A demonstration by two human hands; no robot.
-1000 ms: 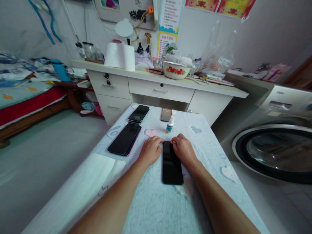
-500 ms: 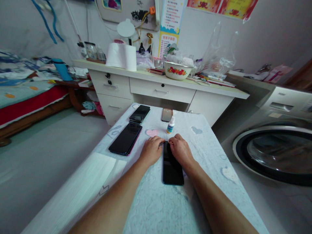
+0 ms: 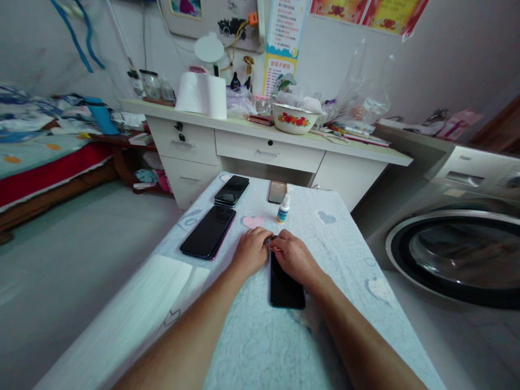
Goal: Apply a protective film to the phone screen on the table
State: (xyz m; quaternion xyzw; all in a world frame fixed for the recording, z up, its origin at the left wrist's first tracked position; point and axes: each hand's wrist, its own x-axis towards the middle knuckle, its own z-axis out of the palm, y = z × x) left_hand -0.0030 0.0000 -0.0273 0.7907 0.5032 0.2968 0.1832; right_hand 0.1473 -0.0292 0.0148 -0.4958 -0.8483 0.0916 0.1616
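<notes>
A black phone (image 3: 286,287) lies flat on the patterned cloth (image 3: 247,346) between my forearms. At its top left corner my left hand (image 3: 252,249) is closed, fingers pressed together around a small dark piece too hidden to name. My right hand (image 3: 294,254) covers the phone's top end, its fingers curled in a pinch beside the left fingertips; what they hold, if anything, is hidden. Just beyond the hands stands a small white spray bottle (image 3: 283,210) with a blue label.
Stacked dark phones (image 3: 209,232) lie at the left, with another stack (image 3: 232,189) behind them. A smaller phone-like item (image 3: 278,192) lies at the far edge. Beyond stands a white desk (image 3: 268,153); a washing machine (image 3: 459,189) is at the right.
My right hand has moved left over the phone's top end, its fingertips now against those of my left hand. My left hand has barely moved.
</notes>
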